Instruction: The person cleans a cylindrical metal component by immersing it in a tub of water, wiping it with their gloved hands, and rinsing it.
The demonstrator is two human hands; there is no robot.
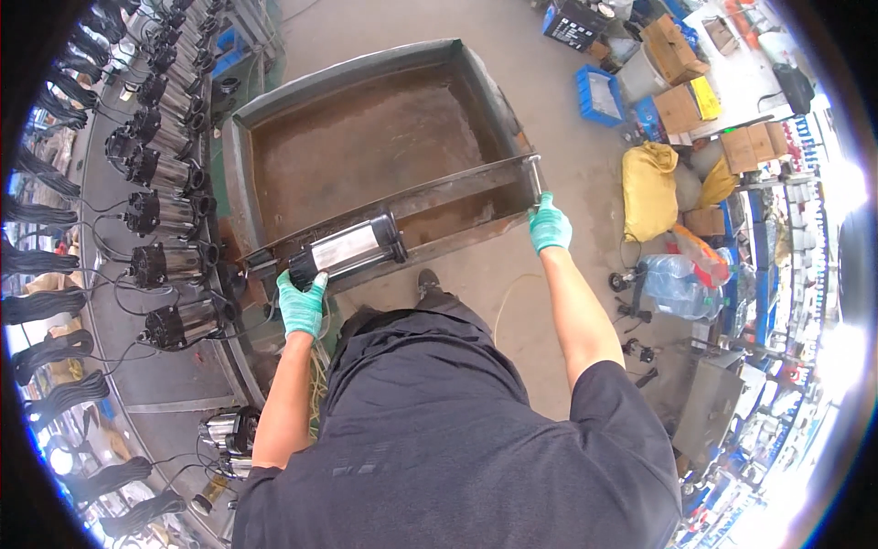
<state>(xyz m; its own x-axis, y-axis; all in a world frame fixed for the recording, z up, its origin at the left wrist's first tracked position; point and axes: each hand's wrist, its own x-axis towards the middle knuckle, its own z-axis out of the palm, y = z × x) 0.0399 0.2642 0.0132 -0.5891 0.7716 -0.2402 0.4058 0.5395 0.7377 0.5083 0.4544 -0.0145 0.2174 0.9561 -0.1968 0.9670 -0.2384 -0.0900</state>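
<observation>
A water pump (346, 251) with a shiny metal body and black ends lies on its side on the near bar of a brown metal tank (245, 169). My left hand (302, 304), in a green glove, grips the pump's left black end, the thumb on top. At the tank's right near corner, my right hand (551, 227), also gloved in green, is closed around the lower end of a short metal rod (536, 179). The fingers beneath the rod are partly hidden. Brownish liquid appears to cover the tank's bottom.
Several similar pumps (174, 265) with black cables stand in rows on the dark bench (174, 380) at left. Over on the right are a yellow sack (649, 192), a blue crate (600, 95), cardboard boxes (672, 48) and a large clear plastic bottle (679, 286).
</observation>
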